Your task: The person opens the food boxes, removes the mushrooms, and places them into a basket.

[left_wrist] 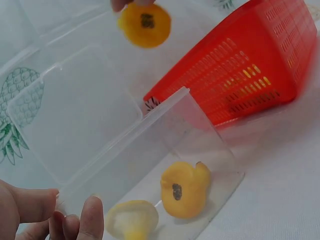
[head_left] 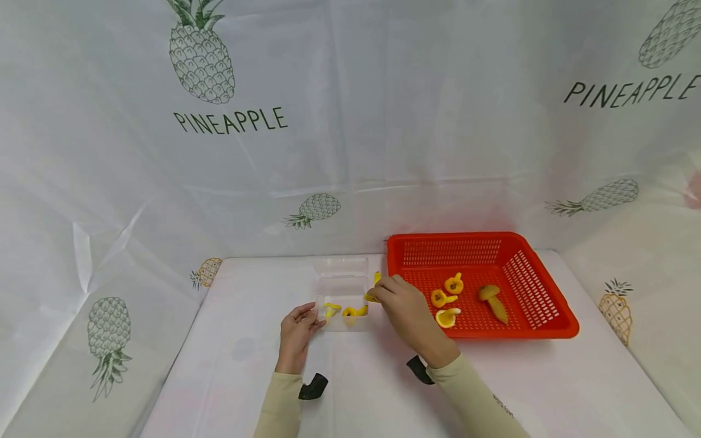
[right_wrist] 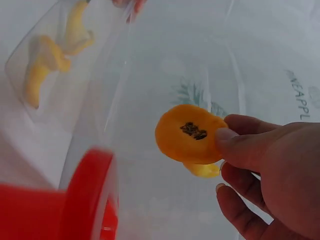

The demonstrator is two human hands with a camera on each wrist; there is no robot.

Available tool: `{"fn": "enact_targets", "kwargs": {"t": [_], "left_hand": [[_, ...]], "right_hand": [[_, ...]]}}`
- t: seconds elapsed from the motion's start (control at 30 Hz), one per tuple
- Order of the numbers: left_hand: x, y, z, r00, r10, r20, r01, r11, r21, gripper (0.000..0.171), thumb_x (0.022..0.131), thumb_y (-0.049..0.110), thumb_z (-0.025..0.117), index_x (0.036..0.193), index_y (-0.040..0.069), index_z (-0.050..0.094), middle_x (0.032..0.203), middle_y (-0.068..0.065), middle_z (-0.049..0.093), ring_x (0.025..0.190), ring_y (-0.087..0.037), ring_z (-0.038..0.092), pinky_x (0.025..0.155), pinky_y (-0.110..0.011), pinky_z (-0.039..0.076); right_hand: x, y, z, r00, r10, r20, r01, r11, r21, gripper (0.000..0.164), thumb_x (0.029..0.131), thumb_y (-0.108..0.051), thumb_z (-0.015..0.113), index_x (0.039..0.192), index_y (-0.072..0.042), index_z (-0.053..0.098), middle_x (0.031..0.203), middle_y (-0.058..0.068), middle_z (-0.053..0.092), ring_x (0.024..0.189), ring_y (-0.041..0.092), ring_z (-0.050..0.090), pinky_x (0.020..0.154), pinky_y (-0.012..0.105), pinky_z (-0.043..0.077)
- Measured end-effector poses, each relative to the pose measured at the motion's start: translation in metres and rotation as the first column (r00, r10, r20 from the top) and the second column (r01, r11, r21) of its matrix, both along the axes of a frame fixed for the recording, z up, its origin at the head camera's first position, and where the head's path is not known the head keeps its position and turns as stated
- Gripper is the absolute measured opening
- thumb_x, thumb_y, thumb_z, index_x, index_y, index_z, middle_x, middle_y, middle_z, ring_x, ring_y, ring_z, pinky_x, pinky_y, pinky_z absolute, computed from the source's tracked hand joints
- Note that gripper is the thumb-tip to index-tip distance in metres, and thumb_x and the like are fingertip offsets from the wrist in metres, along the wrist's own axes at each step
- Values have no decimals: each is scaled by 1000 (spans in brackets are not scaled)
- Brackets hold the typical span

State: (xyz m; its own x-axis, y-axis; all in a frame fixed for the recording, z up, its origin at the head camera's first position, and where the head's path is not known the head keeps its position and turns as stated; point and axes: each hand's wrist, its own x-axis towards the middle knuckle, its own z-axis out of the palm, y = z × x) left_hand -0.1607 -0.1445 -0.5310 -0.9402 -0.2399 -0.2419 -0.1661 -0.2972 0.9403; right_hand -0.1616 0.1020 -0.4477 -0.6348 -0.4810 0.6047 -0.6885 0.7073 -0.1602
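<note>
A clear plastic box (head_left: 346, 325) with its lid raised at the back stands on the table. My left hand (head_left: 297, 334) grips its left wall between thumb and fingers. Two yellow mushrooms lie inside, one with a dark centre (left_wrist: 185, 192) and a paler one (left_wrist: 132, 220). Above the right side of the box, my right hand (head_left: 405, 313) pinches a yellow mushroom (right_wrist: 185, 132) by its cap edge. The cap faces the right wrist camera with a dark speckled centre, and its stem is partly hidden behind it.
A red perforated basket (head_left: 547, 331) stands right of the box, close to my right hand. In it lie several yellow mushrooms (head_left: 454, 284) and one brown mushroom (head_left: 495, 303). Behind the table hangs a white sheet (head_left: 383, 152) printed with pineapples.
</note>
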Motion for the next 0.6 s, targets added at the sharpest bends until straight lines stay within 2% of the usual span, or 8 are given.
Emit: {"fn": "enact_targets", "kwargs": {"t": [0.13,0.3,0.6], "left_hand": [[-1,0,0,1000,-4,12,5,1000,-10,34,104,-7,57,135,-19,54,96,-6,52,82,-14,55,77,-23,64],[-1,0,0,1000,-3,21,3,1000,-17,35,105,-6,57,138,-18,53,97,-6,53,83,-15,55,77,-23,64],[1,1,0,999,0,32,1,1000,-24,36,105,-4,58,138,-17,53,97,-6,54,84,-17,55,77,-23,64]], "right_hand": [[2,18,1,999,-33,-3,33,999,15,32,73,1,95,99,-12,82,97,1,69,90,18,62,73,26,63],[5,40,-1,997,-73,6,73,997,30,35,72,4,95,100,-11,83,100,2,69,94,20,62,77,30,65],[10,73,-10,997,-57,-50,56,998,-26,38,67,11,94,98,-8,83,99,3,70,94,22,64,76,36,64]]}}
